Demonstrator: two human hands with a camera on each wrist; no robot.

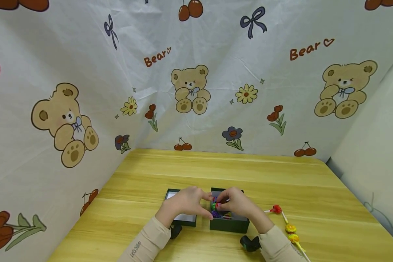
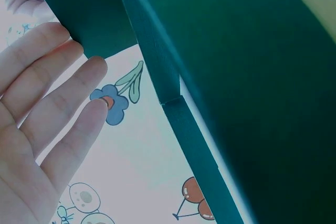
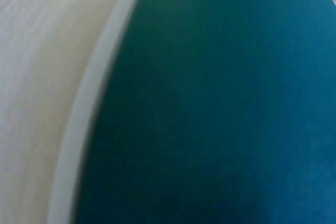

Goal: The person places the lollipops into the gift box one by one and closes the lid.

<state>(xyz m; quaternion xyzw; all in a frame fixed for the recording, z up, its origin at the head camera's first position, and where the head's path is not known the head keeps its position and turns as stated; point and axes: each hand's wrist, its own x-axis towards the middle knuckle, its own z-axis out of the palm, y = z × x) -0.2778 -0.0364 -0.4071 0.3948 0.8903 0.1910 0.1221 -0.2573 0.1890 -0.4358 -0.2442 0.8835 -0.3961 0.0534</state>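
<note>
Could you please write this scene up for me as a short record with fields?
Surface: wooden table
Left hand: fingers extended, at the left side of the green box
Right hand: reaching into the box, appears to pinch a candy
Box contents: colourful candies, count unclear
Left of box: lid, white inside, partly hidden by the left hand
Right of box: one red lollipop, two yellow lollipops
Backdrop: bear-print cloth
</note>
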